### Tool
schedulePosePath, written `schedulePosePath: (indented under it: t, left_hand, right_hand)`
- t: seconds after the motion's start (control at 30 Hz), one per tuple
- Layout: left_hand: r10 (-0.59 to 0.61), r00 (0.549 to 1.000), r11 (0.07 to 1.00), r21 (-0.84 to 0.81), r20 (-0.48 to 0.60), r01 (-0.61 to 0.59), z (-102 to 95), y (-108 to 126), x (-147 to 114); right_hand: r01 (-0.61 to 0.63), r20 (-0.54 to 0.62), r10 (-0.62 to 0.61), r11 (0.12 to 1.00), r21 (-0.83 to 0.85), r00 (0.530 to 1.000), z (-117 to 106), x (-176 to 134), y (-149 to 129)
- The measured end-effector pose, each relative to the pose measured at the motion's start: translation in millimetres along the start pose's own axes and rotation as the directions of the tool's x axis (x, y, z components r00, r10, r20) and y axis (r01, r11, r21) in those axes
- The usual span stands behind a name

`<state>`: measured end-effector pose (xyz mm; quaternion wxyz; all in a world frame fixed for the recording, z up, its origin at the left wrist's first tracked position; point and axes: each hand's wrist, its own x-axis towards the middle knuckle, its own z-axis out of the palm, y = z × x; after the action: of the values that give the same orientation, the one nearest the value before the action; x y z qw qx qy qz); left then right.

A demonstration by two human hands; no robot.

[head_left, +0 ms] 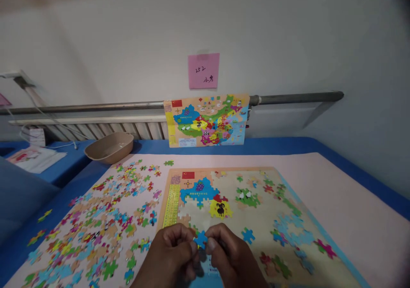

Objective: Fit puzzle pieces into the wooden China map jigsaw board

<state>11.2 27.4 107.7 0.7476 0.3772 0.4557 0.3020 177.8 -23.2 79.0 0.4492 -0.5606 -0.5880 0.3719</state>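
Both of my hands are raised together over the near edge of a wooden puzzle board [269,219]. My left hand [171,254] and my right hand [229,254] pinch one small blue puzzle piece [200,239] between their fingertips. On the board, a blue patch [198,192], a yellow piece with a black animal [220,209] and green pieces [247,197] sit joined. Another loose blue piece [247,235] lies just right of my hands. Several loose coloured pieces [102,224] are spread on the pink mat to the left.
A reference map picture [206,120] leans against the pipe at the back, under a pink note [203,70] on the wall. A tan bowl [109,147] stands at the back left. Papers [35,158] lie on the blue table further left. The pink mat [336,194] extends right.
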Motion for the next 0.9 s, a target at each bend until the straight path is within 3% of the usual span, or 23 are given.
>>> schedulePosePath:
  t: [0.57, 0.77, 0.9]
  left_hand:
    - [0.051, 0.997, 0.990, -0.132, 0.059, -0.043, -9.4, -18, 12]
    - [0.017, 0.999, 1.000, 0.020, 0.036, -0.018, 2.5, -2, -1]
    - [0.028, 0.999, 0.995, 0.098, 0.041, -0.032, -3.0, -4, 3]
  right_hand:
    - [-0.153, 0.080, 0.143, 0.979, 0.135, 0.986, 2, 2, -2]
    - [-0.165, 0.048, 0.159, 0.975, 0.148, 0.986, 1, 3, -5]
    - [-0.172, 0.048, 0.167, 0.975, 0.138, 0.985, 2, 2, -3]
